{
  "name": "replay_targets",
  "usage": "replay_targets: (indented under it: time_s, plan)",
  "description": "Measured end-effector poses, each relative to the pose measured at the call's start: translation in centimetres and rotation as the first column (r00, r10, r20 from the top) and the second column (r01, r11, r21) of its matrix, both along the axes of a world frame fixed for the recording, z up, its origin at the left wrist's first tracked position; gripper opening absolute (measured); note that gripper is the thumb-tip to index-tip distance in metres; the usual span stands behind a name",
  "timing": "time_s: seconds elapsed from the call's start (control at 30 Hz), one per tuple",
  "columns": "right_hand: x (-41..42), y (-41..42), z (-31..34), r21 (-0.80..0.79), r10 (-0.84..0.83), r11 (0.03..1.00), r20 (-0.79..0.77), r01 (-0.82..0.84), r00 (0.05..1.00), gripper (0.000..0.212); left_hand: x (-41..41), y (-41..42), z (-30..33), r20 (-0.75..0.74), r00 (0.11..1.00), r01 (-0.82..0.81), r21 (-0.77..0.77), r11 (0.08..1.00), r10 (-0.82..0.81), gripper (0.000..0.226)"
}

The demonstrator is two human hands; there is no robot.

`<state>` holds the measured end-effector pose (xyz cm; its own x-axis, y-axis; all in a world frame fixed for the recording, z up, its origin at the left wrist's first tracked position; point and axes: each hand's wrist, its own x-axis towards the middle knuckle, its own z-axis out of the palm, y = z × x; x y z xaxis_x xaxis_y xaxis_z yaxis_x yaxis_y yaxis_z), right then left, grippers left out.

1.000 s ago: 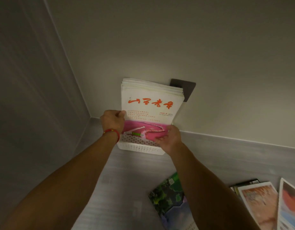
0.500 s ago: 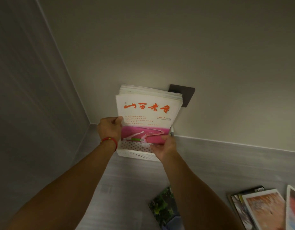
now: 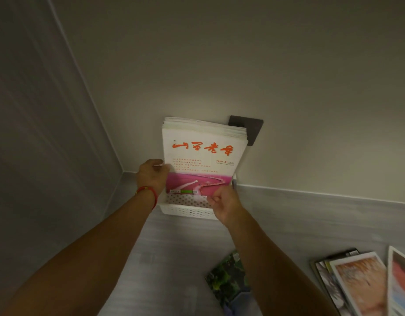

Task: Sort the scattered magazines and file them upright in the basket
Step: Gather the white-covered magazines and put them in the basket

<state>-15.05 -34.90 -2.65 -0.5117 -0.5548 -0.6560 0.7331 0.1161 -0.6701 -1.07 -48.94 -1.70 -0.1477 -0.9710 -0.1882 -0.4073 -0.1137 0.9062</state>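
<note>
A stack of magazines stands upright in the white perforated basket, pushed into the far corner of the grey surface against the wall. The front cover is white with red lettering and a pink picture below. The person's left hand has its fingers closed on the stack's left edge, a red string bracelet at the wrist. The right hand pinches the lower right corner of the front cover, fingers curled together on it. This looks like the filing step, with the stack being squared and settled into the basket.

More remain loose: a green-covered magazine lies near, just right of centre, and several overlapping ones sit at the near right. I would say the next move calls for letting go only once the stack stands without leaning, then reaching back for the loose copies. A dark wall plate shows behind the stack's top.
</note>
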Motion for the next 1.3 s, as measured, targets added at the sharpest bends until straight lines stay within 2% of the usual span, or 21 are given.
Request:
replay_targets:
  time_s: [0.13,0.17,0.2,0.23,0.27,0.3,0.33,0.4,0.43,0.47,0.53,0.63,0.7,0.77,0.87,0.97,1.07,1.13,1.23,1.27,1.3]
  plan:
    - [-0.3,7.3,0.6,-0.124,0.073,0.986,-0.267,-0.109,0.961,0.02,0.6,0.8,-1.1,-0.146,0.989,0.022,0.102,0.995,-0.007,0.041]
    - [-0.5,10.1,0.4,-0.043,0.111,0.989,-0.421,-0.142,0.9,0.015,0.9,1.3,-1.2,-0.156,0.988,0.021,0.108,0.994,-0.004,0.043]
    - [-0.9,12.9,-0.2,0.133,0.209,0.978,-0.601,-0.161,0.772,0.012,1.3,2.1,-1.2,-0.124,0.992,0.009,0.074,0.997,0.0,0.04]
    - [-1.3,15.8,-0.9,0.365,0.38,0.919,-0.717,-0.149,0.585,0.012,1.7,3.1,-1.2,-0.073,0.997,-0.009,0.007,1.0,0.01,0.034]
    - [-1.6,18.5,-1.6,0.591,0.589,0.796,-0.708,-0.129,0.391,0.013,2.2,4.6,-1.1,-0.031,0.999,-0.022,-0.079,0.997,0.02,0.029]
    - [-1.8,21.2,-2.3,0.756,0.757,0.644,-0.608,-0.117,0.24,0.015,2.6,6.5,-1.0,-0.021,1.0,-0.019,-0.169,0.985,0.015,0.026]
    - [-1.8,23.5,-3.0,0.86,0.862,0.5,-0.485,-0.103,0.146,0.021,2.9,8.6,-1.0,-0.02,1.0,0.009,-0.253,0.967,-0.014,0.025]
    - [-1.1,27.9,-4.2,0.97,0.97,0.237,-0.234,-0.06,0.062,0.044,3.2,13.5,-1.6,0.028,0.994,0.113,-0.311,0.943,-0.11,0.032]
    - [-0.7,29.7,-4.7,0.987,0.986,0.155,-0.152,-0.039,0.061,0.059,3.2,16.1,-2.1,0.068,0.982,0.191,-0.297,0.936,-0.179,0.036]
    - [-0.3,31.2,-5.0,0.992,0.988,0.124,-0.121,-0.029,0.093,0.072,3.2,18.8,-2.8,0.123,0.956,0.289,-0.271,0.918,-0.265,0.04]
    - [0.2,33.2,-5.7,0.989,0.974,0.143,-0.134,-0.04,0.183,0.086,3.1,24.0,-4.7,0.256,0.845,0.524,-0.212,0.825,-0.47,0.042]
    - [-0.4,34.1,-6.2,0.977,0.961,0.211,-0.207,-0.006,0.181,0.086,3.1,30.0,-7.1,0.32,0.631,0.753,-0.034,0.658,-0.706,0.029]
    - [-1.2,34.2,-5.9,0.967,0.955,0.254,-0.254,0.017,0.155,0.077,3.1,32.6,-8.3,0.366,0.512,0.828,0.03,0.56,-0.777,0.038]
    - [-2.0,34.3,-5.6,0.942,0.935,0.336,-0.334,0.007,0.121,0.058,3.2,34.2,-9.0,0.467,0.414,0.872,0.041,0.487,-0.781,0.054]
    - [-2.6,34.9,-4.7,0.888,0.894,0.447,-0.444,-0.109,0.054,0.041,2.8,35.2,-8.2,0.456,0.454,0.86,0.001,0.511,-0.765,0.061]
    - [-3.3,35.3,-2.4,0.82,0.838,0.529,-0.545,-0.22,-0.019,0.023,1.2,35.3,-6.3,0.624,0.489,0.853,-0.198,0.483,-0.61,0.067]
    - [-4.6,34.8,0.7,0.826,0.802,0.512,-0.558,-0.237,-0.214,0.015,-1.0,35.2,-3.5,0.799,0.437,0.883,-0.294,0.366,-0.412,0.077]
    - [-5.7,34.4,3.4,0.798,0.755,0.519,-0.596,-0.306,-0.275,0.014,-2.4,35.2,-1.3,0.856,0.402,0.906,-0.321,0.276,-0.325,0.071]
    - [-7.1,34.1,6.7,0.777,0.686,0.532,-0.629,-0.337,-0.367,0.016,-3.6,35.0,1.8,0.86,0.302,0.922,-0.154,0.355,-0.411,0.05]
    - [-7.6,34.1,7.3,0.76,0.651,0.576,-0.65,-0.302,-0.393,0.015,-3.5,34.8,2.7,0.84,0.294,0.913,-0.106,0.393,-0.457,0.045]
    - [-8.0,34.1,7.6,0.711,0.604,0.655,-0.696,-0.257,-0.388,0.015,-3.3,34.8,3.3,0.792,0.337,0.893,-0.097,0.439,-0.51,0.038]
